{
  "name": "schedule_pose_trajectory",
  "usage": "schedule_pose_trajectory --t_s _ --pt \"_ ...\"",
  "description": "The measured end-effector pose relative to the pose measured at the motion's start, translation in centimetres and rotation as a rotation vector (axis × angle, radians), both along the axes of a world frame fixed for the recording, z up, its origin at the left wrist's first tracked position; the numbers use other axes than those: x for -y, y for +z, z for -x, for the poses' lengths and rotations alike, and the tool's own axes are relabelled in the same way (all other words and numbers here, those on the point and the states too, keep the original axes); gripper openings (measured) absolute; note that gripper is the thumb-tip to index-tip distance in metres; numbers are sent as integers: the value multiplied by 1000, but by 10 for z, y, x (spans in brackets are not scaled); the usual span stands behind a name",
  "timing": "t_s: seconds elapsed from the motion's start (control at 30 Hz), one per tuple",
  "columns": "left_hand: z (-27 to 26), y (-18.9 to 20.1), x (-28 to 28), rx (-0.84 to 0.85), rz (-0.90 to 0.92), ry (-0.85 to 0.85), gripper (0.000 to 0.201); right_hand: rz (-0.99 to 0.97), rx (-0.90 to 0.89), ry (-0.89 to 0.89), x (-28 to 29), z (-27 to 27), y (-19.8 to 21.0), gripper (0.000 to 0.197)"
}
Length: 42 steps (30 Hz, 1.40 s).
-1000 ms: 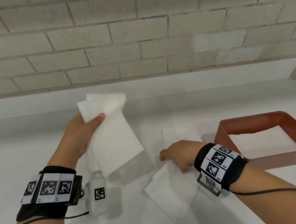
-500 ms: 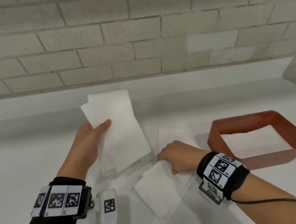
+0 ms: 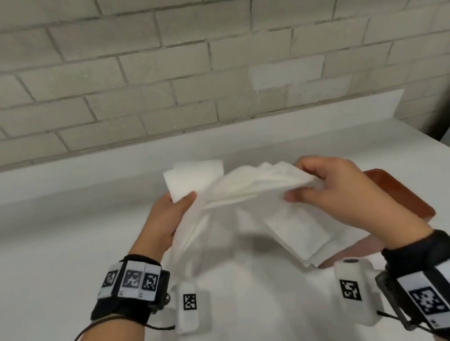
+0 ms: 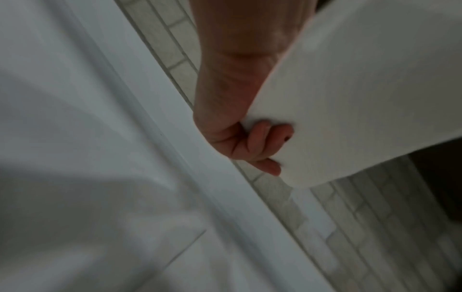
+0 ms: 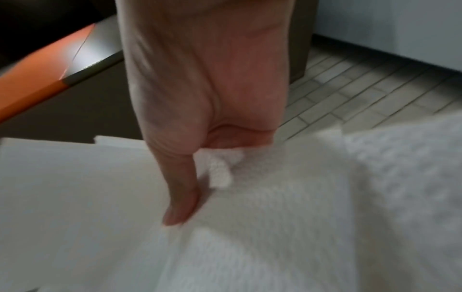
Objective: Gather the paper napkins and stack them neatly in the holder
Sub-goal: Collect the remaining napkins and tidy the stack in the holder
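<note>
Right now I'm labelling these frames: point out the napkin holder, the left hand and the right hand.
napkin holder (image 3: 401,190), head view, red-brown outer wall.
left hand (image 3: 167,220), head view, back of the hand.
right hand (image 3: 340,186), head view, back of the hand.

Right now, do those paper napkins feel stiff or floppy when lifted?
Probably floppy: the napkins sag and crease between the left hand and right hand. Likely light, since a pinch carries several. Loose sheets fan apart, so they may slip.
</note>
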<state>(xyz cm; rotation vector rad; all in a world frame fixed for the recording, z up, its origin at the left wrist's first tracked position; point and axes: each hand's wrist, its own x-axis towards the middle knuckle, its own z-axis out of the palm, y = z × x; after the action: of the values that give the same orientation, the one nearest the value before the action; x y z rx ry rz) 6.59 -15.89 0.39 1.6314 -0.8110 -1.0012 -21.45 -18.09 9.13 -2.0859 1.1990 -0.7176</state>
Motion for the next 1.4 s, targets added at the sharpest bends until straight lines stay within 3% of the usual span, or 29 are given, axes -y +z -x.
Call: schedule_pose_trajectory --t_s 0.17,0.27,0.37,0.5,0.63,0.7,0.8,0.87,0.97,1.17,1.4 --pt "40 -43 23 456 -237 -331 34 -85 167 -170 1 27 -2 28" --pt "45 -56 29 798 -444 -300 60 -138 214 -187 1 34 -12 28" --pt "46 -55 30 860 -540 -272 74 -186 274 -208 6 41 -19 29" --pt "47 -51 26 826 -611 -322 54 -277 371 -177 9 48 -19 27" --pt "54 -44 17 807 -625 -281 60 -417 469 -104 9 54 -24 27" --pt "60 -39 12 687 -582 -259 50 -478 515 -68 9 55 -28 27" --pt "73 -26 -2 338 -313 -180 30 -576 607 -11 7 51 -33 32" --pt "85 -11 -14 120 -117 -120 28 -636 676 46 5 44 -36 37" --pt "106 18 -25 -59 90 -152 27 -709 784 95 2 29 -39 35" --pt "136 55 -27 -212 271 -279 25 -406 661 -116 10 15 -44 21" --pt "170 75 -1 -105 432 -224 19 -303 717 -137 31 43 -23 27"
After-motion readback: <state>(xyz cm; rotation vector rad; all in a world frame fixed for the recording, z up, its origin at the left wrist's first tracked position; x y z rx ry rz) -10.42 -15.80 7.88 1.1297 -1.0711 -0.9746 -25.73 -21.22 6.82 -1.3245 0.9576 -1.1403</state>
